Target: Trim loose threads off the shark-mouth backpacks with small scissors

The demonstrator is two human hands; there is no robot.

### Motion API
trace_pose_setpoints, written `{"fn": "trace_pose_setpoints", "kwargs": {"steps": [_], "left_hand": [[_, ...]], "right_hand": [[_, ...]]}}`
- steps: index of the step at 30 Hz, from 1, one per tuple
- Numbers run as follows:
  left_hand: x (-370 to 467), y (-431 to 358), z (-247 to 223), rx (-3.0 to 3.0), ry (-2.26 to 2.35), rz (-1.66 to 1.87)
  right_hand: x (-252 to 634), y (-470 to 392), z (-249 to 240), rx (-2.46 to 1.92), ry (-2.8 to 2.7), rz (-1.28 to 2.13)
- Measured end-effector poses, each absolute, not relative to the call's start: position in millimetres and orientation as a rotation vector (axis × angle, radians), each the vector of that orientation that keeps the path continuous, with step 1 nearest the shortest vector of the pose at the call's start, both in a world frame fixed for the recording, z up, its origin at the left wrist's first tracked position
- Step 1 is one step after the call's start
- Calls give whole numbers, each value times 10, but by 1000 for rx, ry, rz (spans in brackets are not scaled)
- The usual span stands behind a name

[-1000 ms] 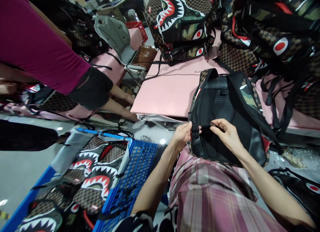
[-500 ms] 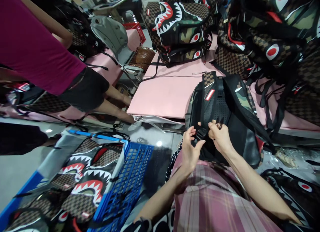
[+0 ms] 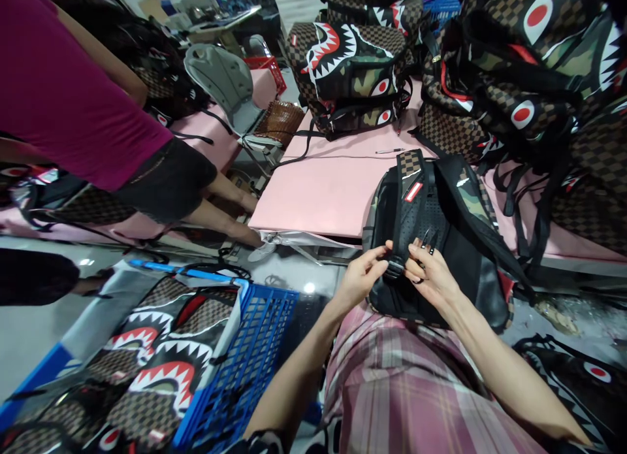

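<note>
A black backpack (image 3: 441, 284) leans against the table edge over my lap, its padded back and straps facing me. My left hand (image 3: 362, 277) pinches the black strap buckle (image 3: 394, 266) at the lower end of the left shoulder strap (image 3: 407, 199), thumb and fingers closed on it. Just to the right, my right hand (image 3: 434, 271) is closed around small dark scissors (image 3: 427, 237), their thin blades pointing up and away from me. Its fingertips are close to the strap by the buckle; whether they touch it I cannot tell.
Checkered shark-face backpacks (image 3: 353, 75) are stacked on the pink table (image 3: 313, 193), with more piled at right (image 3: 529, 88). A blue basket (image 3: 255, 336) full of them stands at lower left. A person in a magenta top (image 3: 73, 101) stands at left, near a grey chair (image 3: 223, 81).
My left hand has gone from spread fingers beside the buckle to a pinch on it. My right hand has turned slightly, so the scissors show more clearly. The camera view has shifted a little.
</note>
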State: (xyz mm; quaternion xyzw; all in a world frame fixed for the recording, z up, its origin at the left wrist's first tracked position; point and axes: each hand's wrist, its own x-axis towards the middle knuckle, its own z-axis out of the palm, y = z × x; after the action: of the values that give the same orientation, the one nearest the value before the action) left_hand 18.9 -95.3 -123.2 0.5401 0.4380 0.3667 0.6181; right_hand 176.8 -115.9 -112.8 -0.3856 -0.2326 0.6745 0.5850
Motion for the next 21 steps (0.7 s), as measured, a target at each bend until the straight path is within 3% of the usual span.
{"fn": "trace_pose_setpoints", "kwargs": {"steps": [6,14,21], "left_hand": [[265,-772,-1226,1344,791,465],[408,-848,-1319,1227,883,377],[400,-1018,-1298,1258,910,705]], "right_hand": [[1956,-1266,-1374,-899,-489,1667],[2095,-1385,-1582,-922,-421,1683],[2050,-1379,-1450,-973,-515,1642]]}}
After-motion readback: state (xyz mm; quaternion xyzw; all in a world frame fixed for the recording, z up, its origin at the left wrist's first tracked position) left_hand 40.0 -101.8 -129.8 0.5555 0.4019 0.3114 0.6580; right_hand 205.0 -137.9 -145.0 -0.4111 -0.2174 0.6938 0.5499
